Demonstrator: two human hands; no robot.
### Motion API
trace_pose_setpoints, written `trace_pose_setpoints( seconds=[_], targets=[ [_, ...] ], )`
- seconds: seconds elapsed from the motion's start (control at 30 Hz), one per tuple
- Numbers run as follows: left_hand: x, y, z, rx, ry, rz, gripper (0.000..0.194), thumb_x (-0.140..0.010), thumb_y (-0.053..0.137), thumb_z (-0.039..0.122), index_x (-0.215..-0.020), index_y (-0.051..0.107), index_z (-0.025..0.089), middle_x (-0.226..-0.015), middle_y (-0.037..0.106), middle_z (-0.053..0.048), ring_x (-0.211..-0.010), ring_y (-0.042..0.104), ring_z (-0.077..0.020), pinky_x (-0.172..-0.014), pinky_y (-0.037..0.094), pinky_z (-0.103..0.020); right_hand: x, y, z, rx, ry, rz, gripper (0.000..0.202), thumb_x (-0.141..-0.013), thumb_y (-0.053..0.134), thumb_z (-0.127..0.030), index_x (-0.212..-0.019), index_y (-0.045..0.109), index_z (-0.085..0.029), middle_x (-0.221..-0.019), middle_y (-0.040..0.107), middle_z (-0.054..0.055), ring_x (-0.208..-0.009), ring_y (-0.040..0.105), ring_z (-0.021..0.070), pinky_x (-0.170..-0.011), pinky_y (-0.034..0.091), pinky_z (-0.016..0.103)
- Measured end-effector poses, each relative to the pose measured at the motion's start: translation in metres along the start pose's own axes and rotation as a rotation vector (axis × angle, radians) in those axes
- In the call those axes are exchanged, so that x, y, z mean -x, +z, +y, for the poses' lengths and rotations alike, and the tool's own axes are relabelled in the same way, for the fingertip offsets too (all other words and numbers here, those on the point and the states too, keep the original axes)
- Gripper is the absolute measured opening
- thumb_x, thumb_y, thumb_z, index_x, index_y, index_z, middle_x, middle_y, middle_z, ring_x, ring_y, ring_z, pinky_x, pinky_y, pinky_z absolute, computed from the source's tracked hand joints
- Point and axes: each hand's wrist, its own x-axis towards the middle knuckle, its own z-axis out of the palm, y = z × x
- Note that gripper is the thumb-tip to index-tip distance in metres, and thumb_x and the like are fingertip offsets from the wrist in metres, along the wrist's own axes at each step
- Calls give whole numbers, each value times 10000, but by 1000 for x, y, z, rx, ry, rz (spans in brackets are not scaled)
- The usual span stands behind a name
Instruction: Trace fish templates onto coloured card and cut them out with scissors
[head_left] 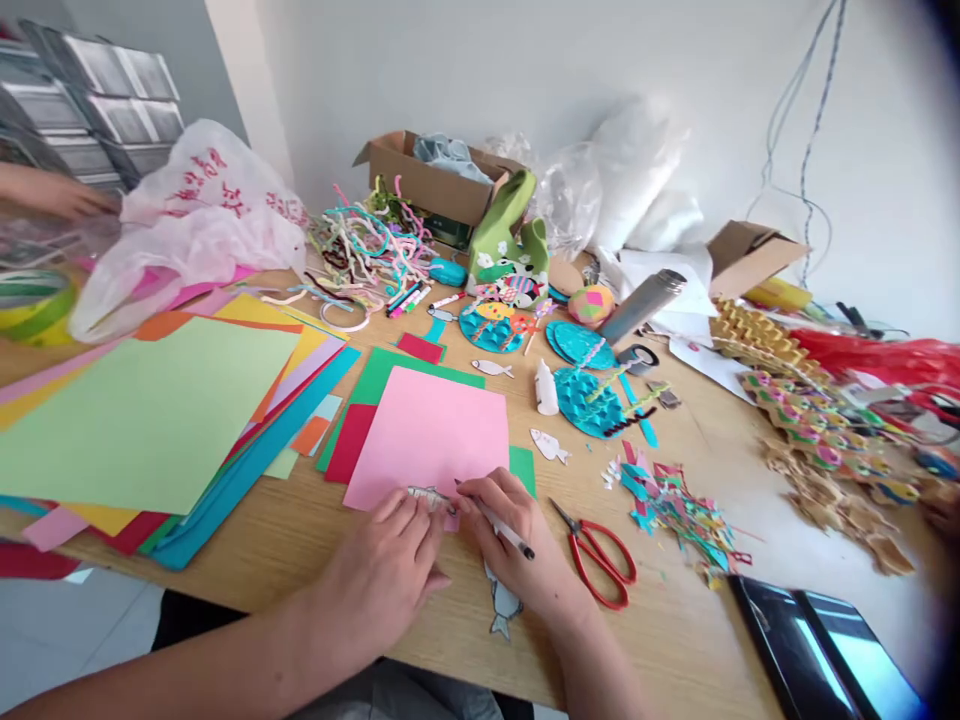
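A pink sheet of paper (pixel 435 425) lies in front of me on top of red and green sheets. Near its front edge, a small paper fish cutout (pixel 427 493) lies under the fingertips of my left hand (pixel 401 555), which presses it flat with the fingers stretched out. My right hand (pixel 517 535) grips a white pen (pixel 504 528) with a dark end, its tip close to the fish's right end. Another paper fish (pixel 504 605) is partly hidden under my right wrist. Red-handled scissors (pixel 600 560) lie to the right of that hand.
Stacked coloured paper (pixel 172 410) covers the left. Paper scraps (pixel 686 515) and a black phone-like device (pixel 825 640) lie right. Beyond are a glue bottle (pixel 546 388), blue discs (pixel 589 400), a metal flask (pixel 645 305) and pipe cleaners (pixel 367 250). Another person's hand (pixel 67 195) shows far left.
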Motion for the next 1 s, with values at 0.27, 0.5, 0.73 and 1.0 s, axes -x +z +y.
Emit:
trace_pose_setpoints(
  seconds=[0.27,0.5,0.73,1.0],
  targets=[
    [20,10,18,-57,-98,-26,543,-958,361,465,-1289,565,85,-1310,590,-199,-1235,533,-320,-1003,387,-459,-3,-1,-3,51,-14,-37,140,-951,467,-175,-1012,590,-202,-860,614,72,-801,592,201,-720,476,341],
    [21,14,17,-66,-87,17,519,-956,375,446,-1265,581,84,-1291,606,-196,-1232,540,-318,-1004,391,-448,-10,-6,-11,33,11,-85,155,-916,493,-144,-1016,595,-205,-869,622,77,-818,600,207,-737,496,343],
    [24,18,16,2,-115,5,502,-957,372,420,-1265,578,81,-1343,557,-213,-1262,509,-317,-1027,374,-462,-23,-10,-16,-27,47,-12,173,-969,449,-194,-1041,605,-215,-928,639,85,-876,605,201,-750,509,323],
    [24,11,7,47,-120,195,434,-951,414,383,-1180,629,84,-1285,623,-151,-1186,573,-266,-1027,376,-412,-9,-3,-14,160,-40,-55,260,-914,522,-107,-1139,584,-220,-933,641,82,-915,566,244,-770,507,376]
  ],
)
